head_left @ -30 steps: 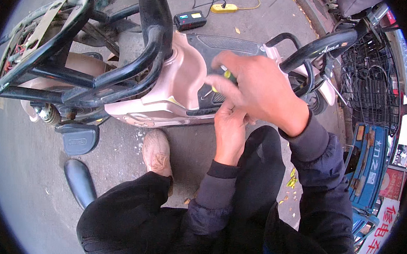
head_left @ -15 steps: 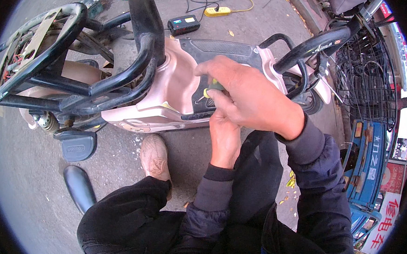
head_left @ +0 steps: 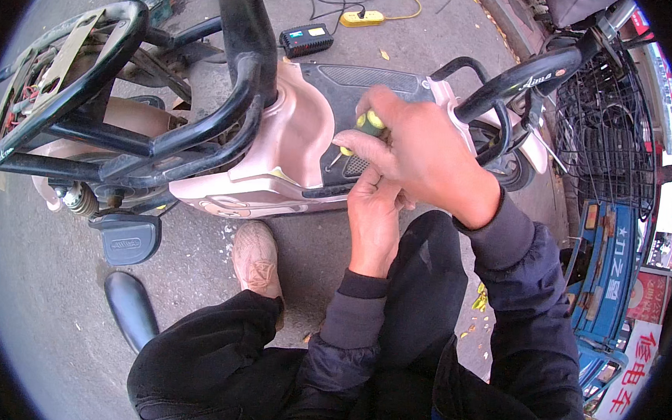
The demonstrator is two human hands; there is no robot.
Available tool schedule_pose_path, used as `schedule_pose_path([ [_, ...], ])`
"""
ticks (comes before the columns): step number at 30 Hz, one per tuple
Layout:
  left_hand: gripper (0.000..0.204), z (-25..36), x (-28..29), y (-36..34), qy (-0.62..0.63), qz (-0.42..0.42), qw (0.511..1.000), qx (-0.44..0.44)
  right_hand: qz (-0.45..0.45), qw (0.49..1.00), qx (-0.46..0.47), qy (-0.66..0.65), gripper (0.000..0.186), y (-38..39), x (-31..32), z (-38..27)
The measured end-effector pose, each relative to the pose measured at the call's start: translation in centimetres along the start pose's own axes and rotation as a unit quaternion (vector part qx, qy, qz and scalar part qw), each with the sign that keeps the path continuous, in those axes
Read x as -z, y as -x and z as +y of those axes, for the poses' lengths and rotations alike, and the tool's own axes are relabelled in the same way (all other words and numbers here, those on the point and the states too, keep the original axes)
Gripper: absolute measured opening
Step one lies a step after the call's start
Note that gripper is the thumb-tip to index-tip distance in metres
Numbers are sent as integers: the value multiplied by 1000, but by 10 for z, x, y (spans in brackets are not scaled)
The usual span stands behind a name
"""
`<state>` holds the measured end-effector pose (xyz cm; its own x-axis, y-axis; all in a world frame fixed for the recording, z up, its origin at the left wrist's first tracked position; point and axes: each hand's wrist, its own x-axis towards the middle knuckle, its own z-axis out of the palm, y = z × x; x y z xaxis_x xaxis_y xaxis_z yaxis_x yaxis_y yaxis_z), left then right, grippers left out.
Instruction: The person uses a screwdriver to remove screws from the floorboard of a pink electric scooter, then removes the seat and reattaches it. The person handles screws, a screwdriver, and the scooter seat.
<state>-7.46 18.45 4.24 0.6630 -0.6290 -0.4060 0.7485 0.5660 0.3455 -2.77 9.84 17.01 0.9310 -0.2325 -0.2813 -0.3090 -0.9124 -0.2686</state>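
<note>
I see the right hand (head_left: pixel 435 156) gripping a green-and-yellow, long-handled screwdriver (head_left: pixel 370 127) near the pale-pink plastic-bodied scooter (head_left: pixel 304 119); whether the left hand (head_left: pixel 372 221) holds something, I cannot tell.

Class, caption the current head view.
Right hand holding a green and yellow tool, left hand close by, beside a pink scooter.

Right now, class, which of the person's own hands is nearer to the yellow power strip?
Right. The right hand is below the yellow power strip in the picture; the left hand is lower down, beneath the right, so farther away.
</note>
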Motion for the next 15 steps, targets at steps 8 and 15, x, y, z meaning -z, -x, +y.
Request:
schedule_pose_path([
  [8, 18, -3, -17, 1, 37, 102, 994, -33, 127, 960, 236, -86, 35, -2, -15, 7],
  [15, 25, 0, 11, -6, -14, -45, 999, 0, 113, 980, 162, 35, 39, -11, -18, 11],
])
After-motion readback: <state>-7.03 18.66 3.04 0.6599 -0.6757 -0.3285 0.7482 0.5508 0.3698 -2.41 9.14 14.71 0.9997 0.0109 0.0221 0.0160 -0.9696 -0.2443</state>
